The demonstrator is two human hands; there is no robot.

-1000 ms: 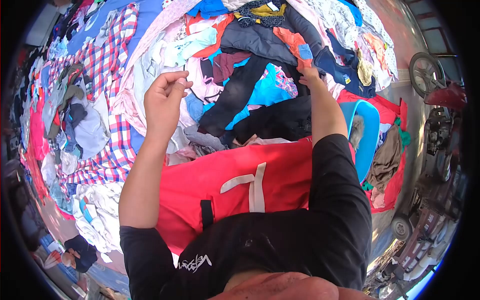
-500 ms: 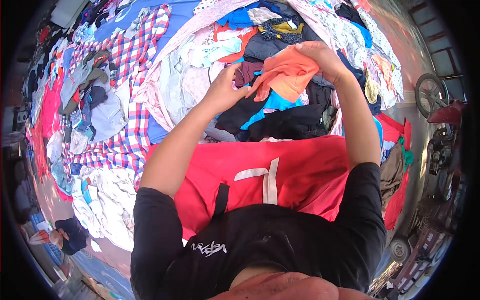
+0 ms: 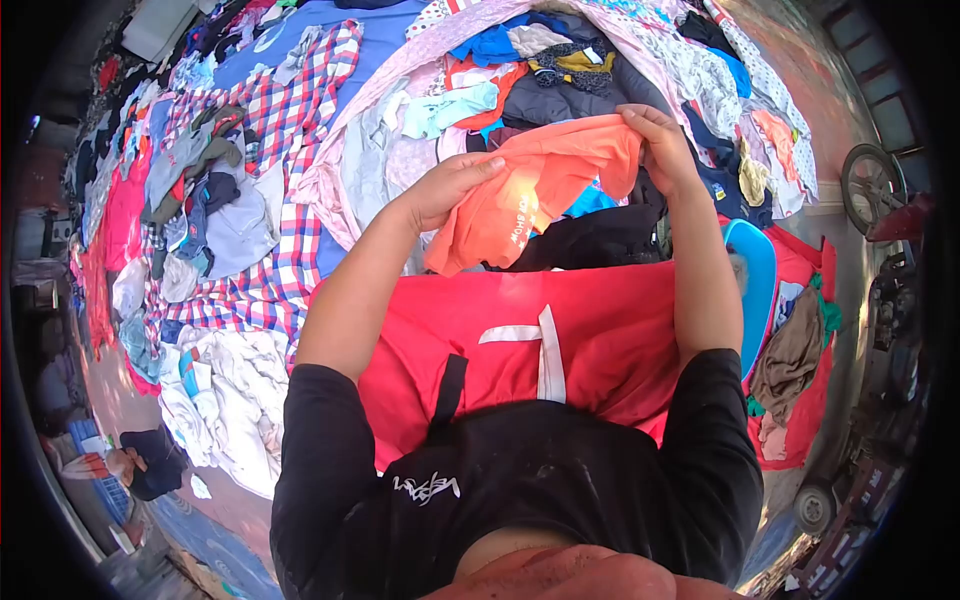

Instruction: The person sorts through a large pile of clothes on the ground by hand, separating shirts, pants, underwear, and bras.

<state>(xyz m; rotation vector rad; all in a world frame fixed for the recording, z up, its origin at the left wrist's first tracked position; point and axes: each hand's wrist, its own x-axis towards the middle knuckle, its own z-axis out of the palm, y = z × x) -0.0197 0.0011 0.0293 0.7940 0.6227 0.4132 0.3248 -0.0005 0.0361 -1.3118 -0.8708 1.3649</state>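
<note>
An orange garment (image 3: 530, 195) with pale lettering is stretched between my two hands; its exact kind I cannot make out. My left hand (image 3: 450, 188) pinches it at the left edge, and my right hand (image 3: 655, 140) grips its upper right corner. Below it lies a heap of mixed clothes, with a black garment (image 3: 600, 238) and a bit of bright blue cloth showing. A dark puffy garment (image 3: 560, 100) and a light aqua piece (image 3: 450, 108) lie behind it. Red cloth (image 3: 500, 320) with white and black straps spreads between my body and the heap.
Checked cloth (image 3: 290, 120) with piled clothes lies at left, above a white pile (image 3: 225, 400). A blue tub (image 3: 748, 290) stands at my right, near a brown garment (image 3: 790, 350). Another person (image 3: 150, 465) is at lower left. A wheel (image 3: 868, 190) stands at far right.
The orange garment has gone from bunched to spread wide, showing its lettering. My left hand has taken hold of its edge; my right hand has shifted slightly right and down.
</note>
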